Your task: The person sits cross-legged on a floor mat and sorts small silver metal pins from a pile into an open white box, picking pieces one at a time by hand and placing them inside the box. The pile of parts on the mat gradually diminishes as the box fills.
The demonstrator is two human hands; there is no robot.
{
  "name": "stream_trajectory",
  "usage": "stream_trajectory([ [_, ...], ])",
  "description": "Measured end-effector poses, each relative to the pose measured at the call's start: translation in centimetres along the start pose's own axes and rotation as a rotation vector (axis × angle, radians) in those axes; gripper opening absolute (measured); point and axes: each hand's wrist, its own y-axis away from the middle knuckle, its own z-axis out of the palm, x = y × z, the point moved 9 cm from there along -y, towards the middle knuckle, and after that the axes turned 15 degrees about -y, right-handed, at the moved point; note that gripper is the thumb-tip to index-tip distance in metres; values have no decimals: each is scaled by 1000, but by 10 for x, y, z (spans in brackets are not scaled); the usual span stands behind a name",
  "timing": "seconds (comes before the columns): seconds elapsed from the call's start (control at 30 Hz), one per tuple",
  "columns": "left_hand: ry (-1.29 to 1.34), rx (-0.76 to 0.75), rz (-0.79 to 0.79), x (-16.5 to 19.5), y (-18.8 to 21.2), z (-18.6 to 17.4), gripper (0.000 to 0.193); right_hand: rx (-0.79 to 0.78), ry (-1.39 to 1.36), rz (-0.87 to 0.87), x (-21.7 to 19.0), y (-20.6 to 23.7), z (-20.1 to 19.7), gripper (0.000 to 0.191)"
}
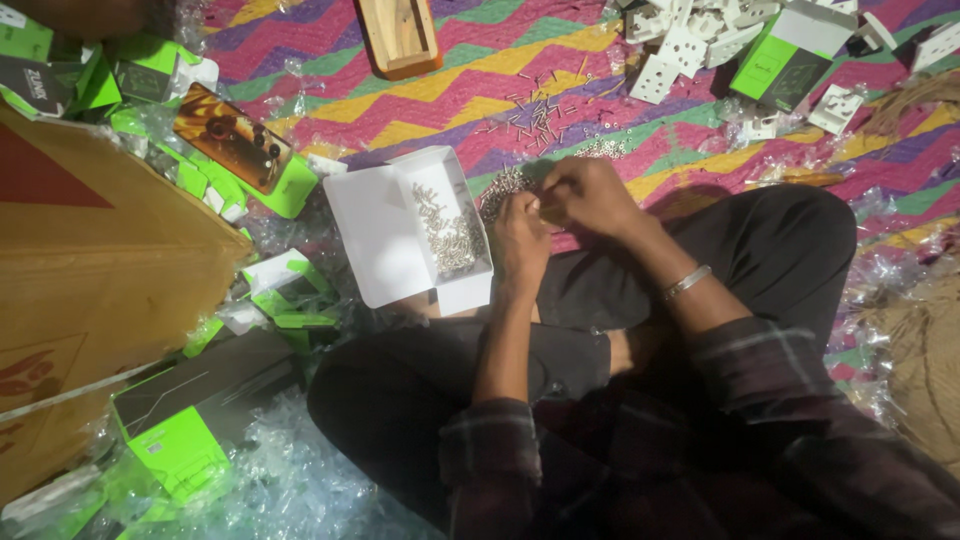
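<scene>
Two hands (560,215) meet beside one white box (385,235).

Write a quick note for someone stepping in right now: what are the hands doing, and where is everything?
Left hand and right hand are together over the lap, pinching something small; what it is cannot be made out.
White box sits open by the left hand, with screws inside.
More loose screws lie scattered on the rug, beyond the hands.
Done: some screws boxed. Left: those on the rug.

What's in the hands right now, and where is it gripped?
Cannot be told: left hand and right hand meet fingertip to fingertip over something tiny, beside the white box of screws.
</scene>
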Motion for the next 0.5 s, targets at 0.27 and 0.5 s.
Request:
stream_trajectory([
  [0.27, -32, -18, -10, 13, -5, -16, 7, -172, -79, 137, 13, 2, 16, 17],
  [0.5, -43, -1, -85, 10, -9, -21, 24, -194, -319, 191, 6, 2, 15, 14],
])
